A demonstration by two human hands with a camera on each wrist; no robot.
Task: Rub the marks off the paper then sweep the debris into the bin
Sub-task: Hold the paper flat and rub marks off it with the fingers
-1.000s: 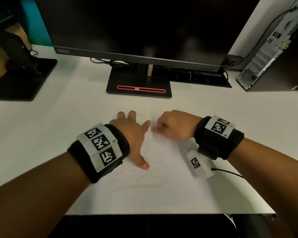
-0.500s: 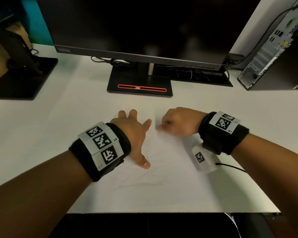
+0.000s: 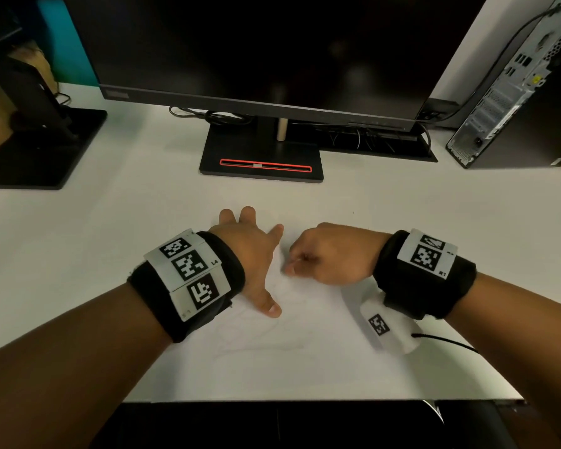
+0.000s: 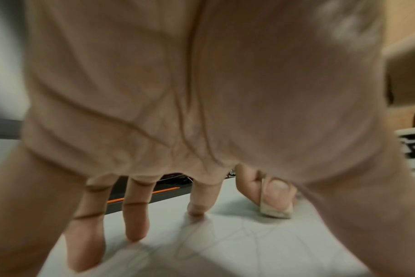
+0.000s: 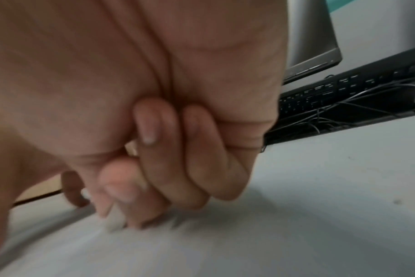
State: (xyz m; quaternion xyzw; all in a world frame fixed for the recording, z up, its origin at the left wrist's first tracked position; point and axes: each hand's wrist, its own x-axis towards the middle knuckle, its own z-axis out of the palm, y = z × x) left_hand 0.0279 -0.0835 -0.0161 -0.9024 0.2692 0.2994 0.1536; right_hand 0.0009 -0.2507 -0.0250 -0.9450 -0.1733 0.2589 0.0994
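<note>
Pinching a small white eraser [image 4: 276,208], the right hand [image 3: 332,254] has slid nearer along the paper [image 3: 305,367] on the desk [image 3: 78,238] while the left hand [image 3: 251,254] stays spread flat pinning it, so faint marks [image 3: 256,346] remain to rub.

Matt white paper [image 3: 305,367] with faint pencil marks on a smooth white tabletop [image 3: 110,228]; glossy black monitor screen [image 3: 256,43]; perforated grey metal computer case [image 3: 506,102]; black cloth wristbands [image 3: 425,286]
</note>
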